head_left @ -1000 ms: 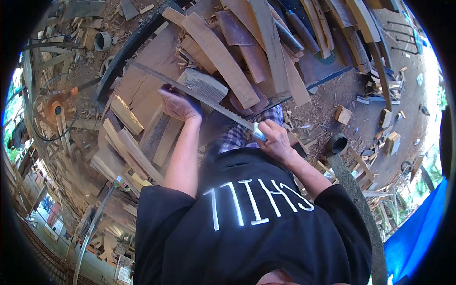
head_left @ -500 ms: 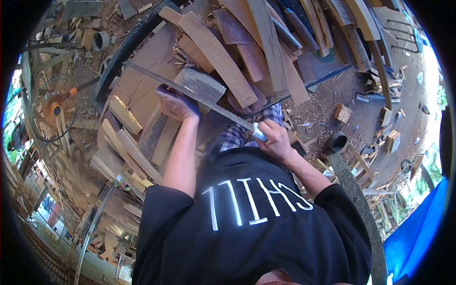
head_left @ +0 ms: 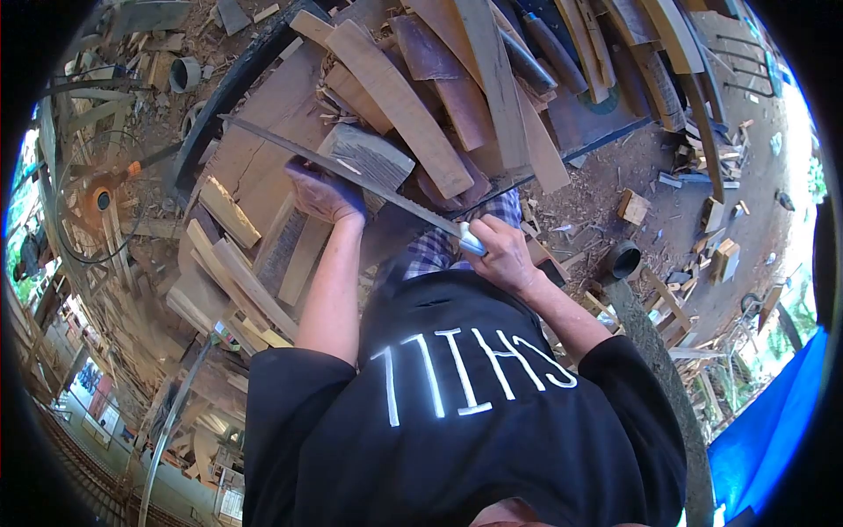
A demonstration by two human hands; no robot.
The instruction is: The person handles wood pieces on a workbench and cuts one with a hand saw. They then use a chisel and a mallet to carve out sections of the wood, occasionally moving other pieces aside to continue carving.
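Observation:
A long hand saw [head_left: 386, 192] lies diagonally over a grey wooden block [head_left: 367, 156]. My right hand [head_left: 499, 254] is wrapped round its whitish-blue handle at the lower right end. At the near side of the blade, my left hand [head_left: 323, 191] is against the block's left end; its fingers are partly hidden by the blade, and what they grip cannot be made out. The block rests on a brown work table [head_left: 255, 167] with wood scraps about it.
Several long boards [head_left: 399, 105] are piled on the table's far side. Narrow planks [head_left: 246, 281] lie left of my left forearm. An orange-centred fan [head_left: 103, 200] stands at the left. A short dark pipe [head_left: 623, 259] and a grey beam [head_left: 659, 369] are at the right.
The saw has slid a little up and to the left along its length, and my right hand has moved with it. My left hand has shifted very slightly left.

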